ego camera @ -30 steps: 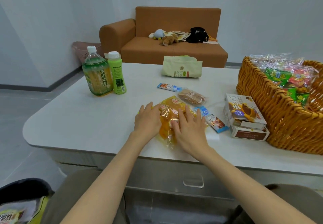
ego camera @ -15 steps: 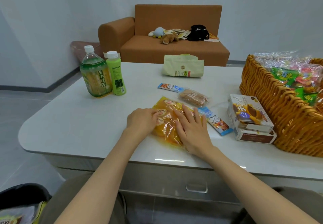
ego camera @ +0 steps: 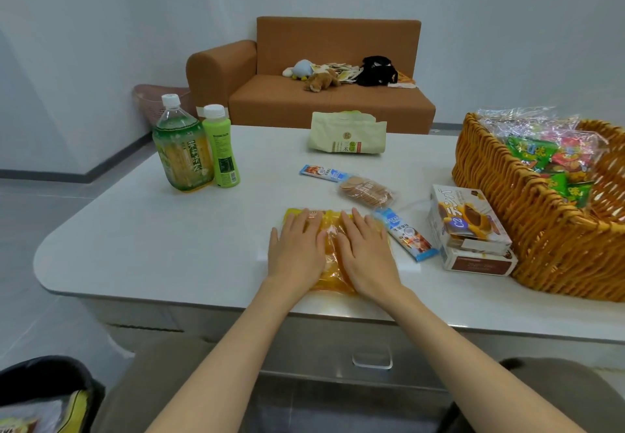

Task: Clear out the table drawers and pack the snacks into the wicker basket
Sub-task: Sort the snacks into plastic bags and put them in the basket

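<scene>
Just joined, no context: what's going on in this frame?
A person presses the left hand and right hand flat on a yellow snack pack near the front edge of the table. The wicker basket at right holds wrapped snacks. Two stacked boxes, a cracker pack, a pale green pouch and other items lie unpacked on the table. The drawer below looks closed.

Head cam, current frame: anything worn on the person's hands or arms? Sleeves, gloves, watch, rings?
Nothing visible. The left hand and right hand are bare: no gloves, rings or watch. Both forearms are uncovered down to the frame edge, so no sleeve shows. Only clothing in view: olive-brown trousers at the lap.
</scene>
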